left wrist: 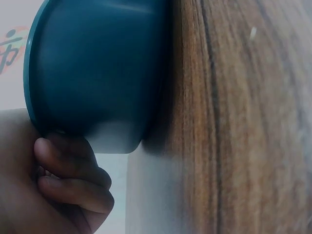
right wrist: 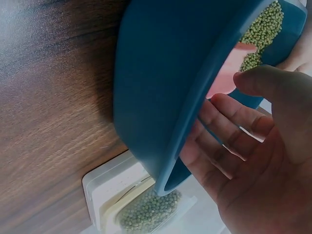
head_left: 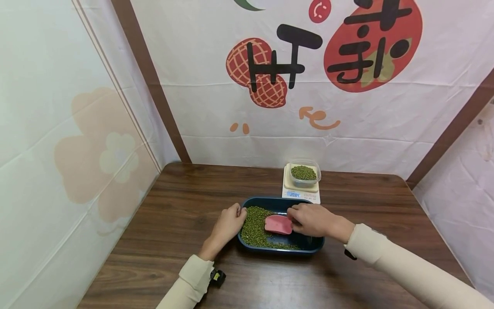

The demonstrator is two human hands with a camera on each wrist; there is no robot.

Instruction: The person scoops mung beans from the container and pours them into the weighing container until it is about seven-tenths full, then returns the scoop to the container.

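A dark blue tub [head_left: 278, 250] sits on the table, with green mung beans [head_left: 253, 227] heaped on its left side and a thin strip along the front. My left hand [head_left: 230, 221] grips the tub's left rim; in the left wrist view its fingers [left wrist: 78, 192] curl at the tub's outer wall. Inside the tub is a pink scoop [head_left: 278, 224], its lip beside the bean heap. My right hand [head_left: 313, 219] reaches over the right side and pinches the scoop's near end between thumb and fingers, as the right wrist view [right wrist: 226, 73] partly shows.
Behind the tub, close to its back rim, stands a white kitchen scale [head_left: 287, 190] with a lit display. On it rests a clear plastic container [head_left: 305, 183] of mung beans. Printed cloth hangs behind the wooden table [head_left: 185, 189] and along both sides.
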